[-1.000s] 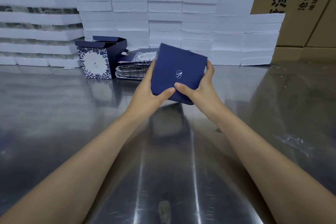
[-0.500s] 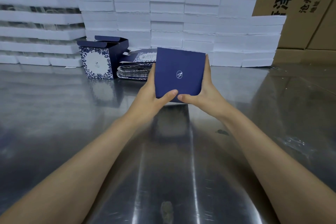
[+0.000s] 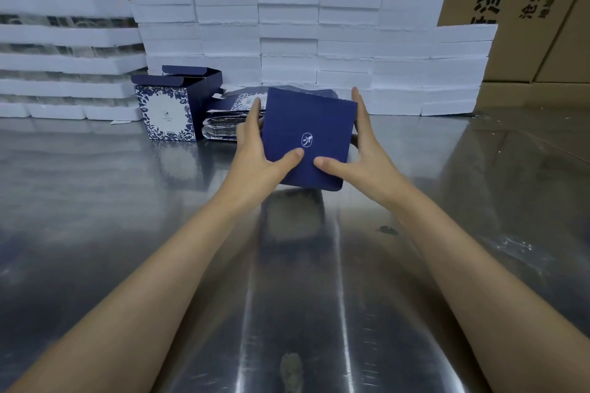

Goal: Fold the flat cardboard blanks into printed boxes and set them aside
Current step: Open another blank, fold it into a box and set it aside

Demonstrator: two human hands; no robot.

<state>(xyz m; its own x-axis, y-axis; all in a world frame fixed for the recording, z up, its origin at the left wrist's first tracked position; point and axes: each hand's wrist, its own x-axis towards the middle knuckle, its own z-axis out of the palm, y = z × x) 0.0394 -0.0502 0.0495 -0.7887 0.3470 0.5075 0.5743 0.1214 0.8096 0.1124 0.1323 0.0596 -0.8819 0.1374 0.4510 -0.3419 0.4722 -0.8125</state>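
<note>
Fingers (image 3: 255, 112) of our left hand (image 3: 255, 153) and right hand (image 3: 364, 150) are clasping the navy box (image 3: 306, 134) by its sides, thumbs pressing its logo face, above the steel table (image 3: 95, 201). We are seeing a folded box (image 3: 172, 105) beside the flat blanks (image 3: 223, 124).

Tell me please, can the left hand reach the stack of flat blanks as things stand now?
Probably yes, but not freely: the left hand is right beside the stack of flat blanks, with nothing between them, yet it grips the navy box together with the right hand.
</note>
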